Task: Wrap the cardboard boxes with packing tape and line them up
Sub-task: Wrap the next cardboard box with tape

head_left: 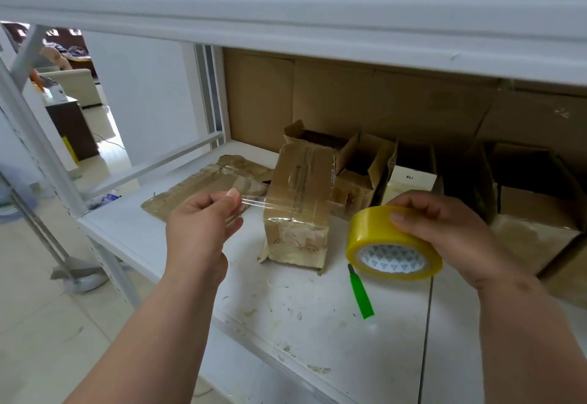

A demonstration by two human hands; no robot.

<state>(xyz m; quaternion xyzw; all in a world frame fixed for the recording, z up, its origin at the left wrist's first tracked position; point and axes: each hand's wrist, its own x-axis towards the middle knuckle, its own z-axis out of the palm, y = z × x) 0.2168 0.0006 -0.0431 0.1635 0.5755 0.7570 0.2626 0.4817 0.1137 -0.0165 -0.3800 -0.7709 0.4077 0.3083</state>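
White shelf (pixel 178 238) at centre: left hand (pixel 203 225) pinches the tape end (pixel 251 203) taut, right hand (pixel 444 229) grips the roll (pixel 390 241), ready to wrap the upright box (pixel 298 206).

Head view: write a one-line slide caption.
Left hand pinches a clear tape strip stretched toward a taped cardboard box; right hand grips the yellow tape roll.

A scuffed white shelf (pixel 286 308) carries taped cardboard boxes (pixel 297 206), a flattened carton (pixel 203 184) and a green cutter (pixel 362 295).
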